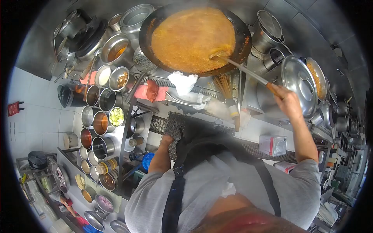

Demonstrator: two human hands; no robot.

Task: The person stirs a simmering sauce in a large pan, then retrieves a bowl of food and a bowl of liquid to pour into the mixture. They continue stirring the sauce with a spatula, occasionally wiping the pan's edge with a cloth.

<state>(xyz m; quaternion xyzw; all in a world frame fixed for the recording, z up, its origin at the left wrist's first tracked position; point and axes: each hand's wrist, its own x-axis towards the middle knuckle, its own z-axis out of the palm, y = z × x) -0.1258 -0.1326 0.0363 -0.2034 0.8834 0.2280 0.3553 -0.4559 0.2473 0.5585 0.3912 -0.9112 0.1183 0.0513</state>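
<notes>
A big black wok (pixel 144 35) holds an orange-brown, steaming sauce (pixel 190 37). My right hand (pixel 286 101) is wrapped round the wooden end of a long metal-shafted ladle (pixel 248 71), whose head is sunk in the sauce at the wok's lower right. Down at my side, above the dark floor mat, hangs my left hand (pixel 167 139); its fingers are too small and turned away to make out. A crumpled white cloth (pixel 182 82) lies at the wok's near edge, and a bamboo brush (pixel 223 84) is right of it.
Left stands a rack of metal pots, one with chopped green pieces (pixel 116 116). A large lid (pixel 298 86) leans at the right beside a strainer (pixel 269 24). A square tin (pixel 272 145) is on the floor. Bowls and lids sit on the lower-left counter (pixel 77 200).
</notes>
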